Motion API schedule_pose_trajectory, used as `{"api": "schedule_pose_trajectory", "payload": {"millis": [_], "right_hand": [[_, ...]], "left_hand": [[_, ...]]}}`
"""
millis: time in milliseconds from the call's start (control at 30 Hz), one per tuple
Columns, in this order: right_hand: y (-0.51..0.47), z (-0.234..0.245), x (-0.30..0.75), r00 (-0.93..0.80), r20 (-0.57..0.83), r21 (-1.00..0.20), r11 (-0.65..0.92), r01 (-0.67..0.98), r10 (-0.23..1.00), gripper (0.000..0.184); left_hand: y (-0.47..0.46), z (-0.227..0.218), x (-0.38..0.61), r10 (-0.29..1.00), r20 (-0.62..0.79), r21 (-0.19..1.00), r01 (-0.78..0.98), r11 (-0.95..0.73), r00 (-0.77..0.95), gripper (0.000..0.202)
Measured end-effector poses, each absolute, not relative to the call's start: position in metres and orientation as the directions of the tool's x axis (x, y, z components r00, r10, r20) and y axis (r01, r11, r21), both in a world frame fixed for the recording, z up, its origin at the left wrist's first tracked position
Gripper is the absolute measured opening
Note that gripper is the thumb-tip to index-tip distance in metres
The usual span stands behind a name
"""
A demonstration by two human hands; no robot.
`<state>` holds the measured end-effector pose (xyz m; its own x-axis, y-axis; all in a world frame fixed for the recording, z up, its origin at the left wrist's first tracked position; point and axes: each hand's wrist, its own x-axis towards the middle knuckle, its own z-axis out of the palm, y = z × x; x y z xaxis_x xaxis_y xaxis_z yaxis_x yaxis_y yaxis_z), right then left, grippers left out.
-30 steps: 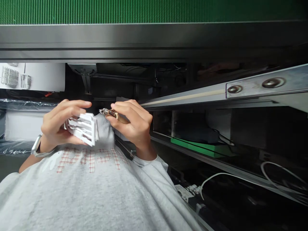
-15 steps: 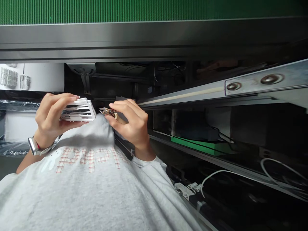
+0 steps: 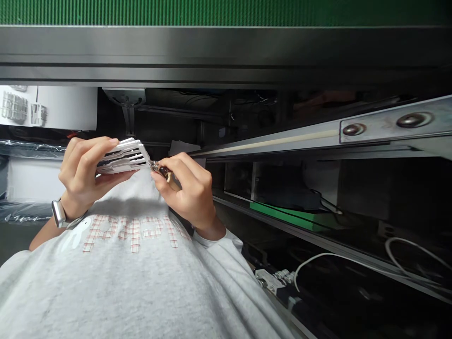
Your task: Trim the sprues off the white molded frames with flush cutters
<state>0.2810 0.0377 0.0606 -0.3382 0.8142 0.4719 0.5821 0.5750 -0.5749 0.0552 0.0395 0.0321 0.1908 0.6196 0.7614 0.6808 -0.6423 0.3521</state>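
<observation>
My left hand [image 3: 84,167], with a watch on its wrist, is closed around a stack of white slotted plastic parts [image 3: 125,157], held tilted in front of the chest. In my right hand [image 3: 189,188] is a small pair of nippers [image 3: 160,168], with metal jaws and what looks like a beige handle, mostly covered by the fingers. The jaws meet the right end of the stack at its corner. Whether they are closed on the plastic I cannot tell.
A green ribbed surface [image 3: 212,13] with a metal edge [image 3: 212,44] runs across the top. White sheets [image 3: 70,106] at the left carry several pale plastic parts [image 3: 14,106]. Metal rails [image 3: 282,140], a green strip [image 3: 282,214] and a white cable [image 3: 328,254] lie to the right.
The stack in my left hand has moved right and tilted. The nippers, apart from it before, now touch its corner. The view has shifted slightly.
</observation>
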Motion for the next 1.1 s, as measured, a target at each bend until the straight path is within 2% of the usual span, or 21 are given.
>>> {"api": "schedule_pose_trajectory", "payload": {"millis": [200,400,667,933,1100], "right_hand": [[0.032,0.059,0.275,-0.257,0.466,-0.556,0.506,0.659,0.847,0.019],[0.029,0.060,0.274,-0.247,0.453,-0.542,0.484,0.686,0.857,0.022],[0.026,0.060,0.275,-0.235,0.446,-0.533,0.467,0.705,0.864,0.022],[0.025,0.060,0.275,-0.222,0.450,-0.525,0.458,0.718,0.865,0.022],[0.024,0.063,0.275,-0.219,0.438,-0.535,0.449,0.716,0.872,0.018]], "left_hand": [[0.031,0.028,0.063,0.615,0.770,0.310,0.745,-0.591,0.167,0.080],[0.035,0.018,0.067,0.501,0.858,0.262,0.743,-0.616,0.112,0.074],[0.034,0.015,0.073,0.524,0.849,0.282,0.774,-0.566,0.073,0.070],[0.034,0.015,0.071,0.513,0.854,0.279,0.756,-0.593,0.087,0.077],[0.037,0.018,0.072,0.491,0.866,0.257,0.755,-0.603,0.097,0.071]]}}
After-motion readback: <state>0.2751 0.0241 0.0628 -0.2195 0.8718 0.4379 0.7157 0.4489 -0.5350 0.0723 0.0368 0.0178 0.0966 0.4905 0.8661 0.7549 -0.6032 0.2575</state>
